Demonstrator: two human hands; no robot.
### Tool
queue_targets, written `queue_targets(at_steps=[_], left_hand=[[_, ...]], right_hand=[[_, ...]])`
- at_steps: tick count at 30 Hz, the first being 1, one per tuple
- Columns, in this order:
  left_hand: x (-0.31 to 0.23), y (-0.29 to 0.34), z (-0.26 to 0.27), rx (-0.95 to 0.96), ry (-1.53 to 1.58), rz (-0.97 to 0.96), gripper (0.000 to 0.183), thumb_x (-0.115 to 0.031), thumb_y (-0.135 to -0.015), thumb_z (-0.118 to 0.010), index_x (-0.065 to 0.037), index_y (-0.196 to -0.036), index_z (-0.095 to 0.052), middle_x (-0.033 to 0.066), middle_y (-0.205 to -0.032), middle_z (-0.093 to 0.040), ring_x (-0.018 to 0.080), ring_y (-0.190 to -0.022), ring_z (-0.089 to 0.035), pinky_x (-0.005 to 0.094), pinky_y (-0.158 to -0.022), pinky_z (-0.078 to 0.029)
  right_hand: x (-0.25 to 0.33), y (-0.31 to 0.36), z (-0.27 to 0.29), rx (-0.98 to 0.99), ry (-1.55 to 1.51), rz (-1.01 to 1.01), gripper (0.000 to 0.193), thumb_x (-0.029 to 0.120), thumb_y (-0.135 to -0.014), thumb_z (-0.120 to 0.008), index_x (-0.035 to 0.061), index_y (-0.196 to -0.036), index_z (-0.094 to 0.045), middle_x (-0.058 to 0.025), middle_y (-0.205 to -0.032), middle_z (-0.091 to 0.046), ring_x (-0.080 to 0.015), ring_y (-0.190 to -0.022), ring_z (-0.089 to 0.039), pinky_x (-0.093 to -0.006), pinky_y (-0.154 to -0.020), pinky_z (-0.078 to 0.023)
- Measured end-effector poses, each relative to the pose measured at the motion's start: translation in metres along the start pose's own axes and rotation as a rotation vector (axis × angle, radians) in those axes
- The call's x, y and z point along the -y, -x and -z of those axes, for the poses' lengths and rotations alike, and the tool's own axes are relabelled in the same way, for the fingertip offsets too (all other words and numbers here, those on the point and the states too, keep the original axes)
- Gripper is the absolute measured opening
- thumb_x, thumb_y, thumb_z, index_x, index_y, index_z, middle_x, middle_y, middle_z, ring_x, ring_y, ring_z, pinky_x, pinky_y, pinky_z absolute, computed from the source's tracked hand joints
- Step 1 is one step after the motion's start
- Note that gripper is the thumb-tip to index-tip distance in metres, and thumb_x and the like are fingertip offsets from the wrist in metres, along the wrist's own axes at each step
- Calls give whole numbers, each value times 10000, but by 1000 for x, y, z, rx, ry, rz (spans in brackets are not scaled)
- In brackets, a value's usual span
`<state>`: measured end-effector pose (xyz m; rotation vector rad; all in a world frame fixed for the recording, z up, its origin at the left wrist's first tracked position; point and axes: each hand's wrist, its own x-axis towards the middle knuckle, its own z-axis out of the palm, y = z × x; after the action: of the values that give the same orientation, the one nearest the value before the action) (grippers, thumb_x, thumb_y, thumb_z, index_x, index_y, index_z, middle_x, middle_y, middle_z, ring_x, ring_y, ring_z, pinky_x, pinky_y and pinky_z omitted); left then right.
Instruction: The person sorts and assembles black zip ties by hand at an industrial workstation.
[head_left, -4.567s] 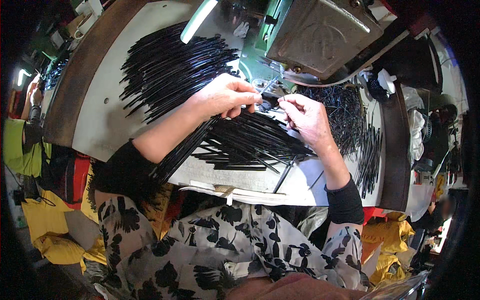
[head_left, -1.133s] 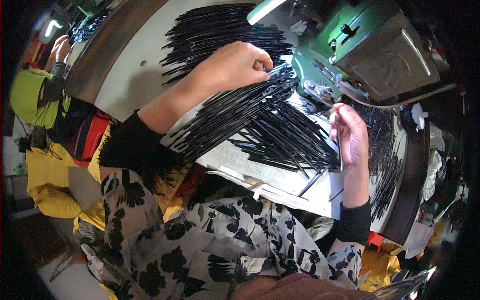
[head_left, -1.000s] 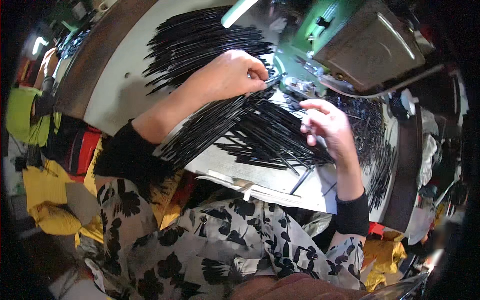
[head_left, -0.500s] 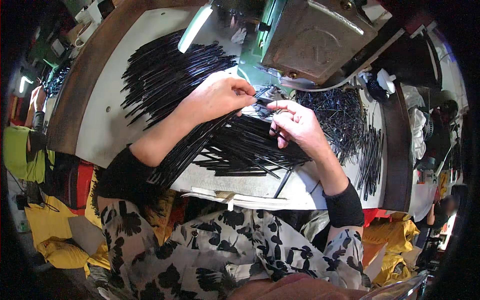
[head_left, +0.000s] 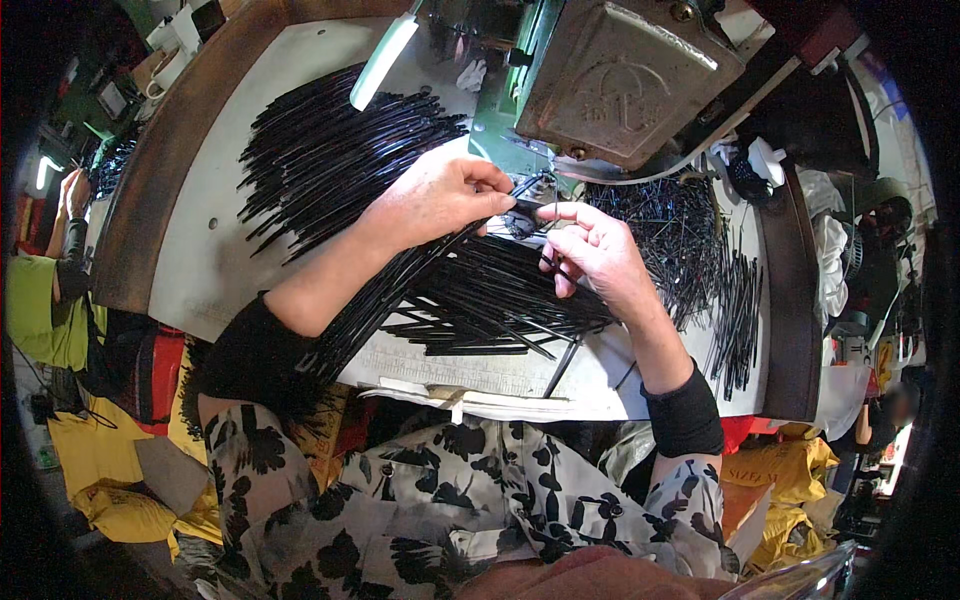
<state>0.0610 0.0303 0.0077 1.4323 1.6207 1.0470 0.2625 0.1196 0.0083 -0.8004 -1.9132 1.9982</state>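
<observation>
Right hand (head_left: 600, 252) drawn in, now within reach of slim black strip (head_left: 526, 204) left hand's (head_left: 432, 203) fingers pinch; right grip unclear.

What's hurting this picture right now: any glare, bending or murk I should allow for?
Head view: the lamp glares white, and light falls bright on the left hand and right hand. Head view: the fisheye bows the table's brown rim, and the corners go black. Head view: fine detail between the hands is too small to tell.
</observation>
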Motion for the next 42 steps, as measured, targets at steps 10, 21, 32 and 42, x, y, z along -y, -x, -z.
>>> queue_targets(at_steps=[10, 21, 32, 42], left_hand=[[-2, 3, -2, -22, 11, 25, 259, -141, -826, -622, 73, -969, -602, 52, -708, -610, 73, -546, -556, 205, -453, -410], [-8, 7, -3, 111, 375, 143, 261, -213, -826, -619, 25, -933, -625, 53, -638, -606, 75, -429, -530, 170, -370, -359], [-9, 10, -8, 222, 36, 142, 290, -264, -826, -623, 10, -919, -638, 42, -721, -629, 70, -553, -567, 206, -450, -424], [-8, 6, -3, 309, 69, 132, 275, -268, -819, -632, 6, -835, -642, 26, -643, -608, 64, -487, -540, 194, -439, -409]], right_hand=[[0, -3, 0, 15, 42, -17, 317, 116, -866, -514, -46, -1136, -485, -81, -714, -596, -94, -463, -536, -197, -423, -430], [9, 3, -6, 213, -56, -131, 341, 174, -878, -527, -32, -1148, -496, -60, -693, -600, -65, -443, -502, -173, -418, -392], [-3, -3, 0, 77, 104, -84, 204, 181, -828, -616, 19, -950, -598, -13, -617, -564, -42, -428, -456, -172, -396, -348], [-4, -8, 12, 82, -314, -127, 311, 183, -841, -588, -3, -1080, -517, -100, -768, -622, -119, -592, -603, -212, -511, -503]])
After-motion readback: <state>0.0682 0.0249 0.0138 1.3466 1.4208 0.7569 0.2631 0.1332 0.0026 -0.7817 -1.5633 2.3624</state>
